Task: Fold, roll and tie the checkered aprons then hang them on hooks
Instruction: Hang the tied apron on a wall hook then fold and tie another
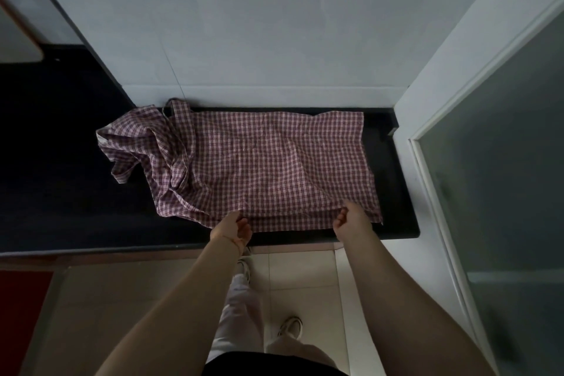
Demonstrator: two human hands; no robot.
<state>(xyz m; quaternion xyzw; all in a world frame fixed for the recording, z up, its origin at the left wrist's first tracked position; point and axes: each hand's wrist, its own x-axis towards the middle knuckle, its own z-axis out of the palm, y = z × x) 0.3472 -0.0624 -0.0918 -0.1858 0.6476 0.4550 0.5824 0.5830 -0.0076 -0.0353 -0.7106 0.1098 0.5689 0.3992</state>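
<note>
We pinch the near hem of the pink-and-maroon checkered cotton apron (259, 159), spread on the dark stone counter (61, 192), left hand (233, 227) and right hand (351, 218) apparently curled; uneven lifting could skew the fold, bunching the straps.

a red-and-white checkered apron (259, 162) lies spread on a dark counter (61, 192), its left end bunched with the straps. the left hand (233, 227) and right hand (349, 218) each pinch the near edge, lifting a fold of it.
</note>
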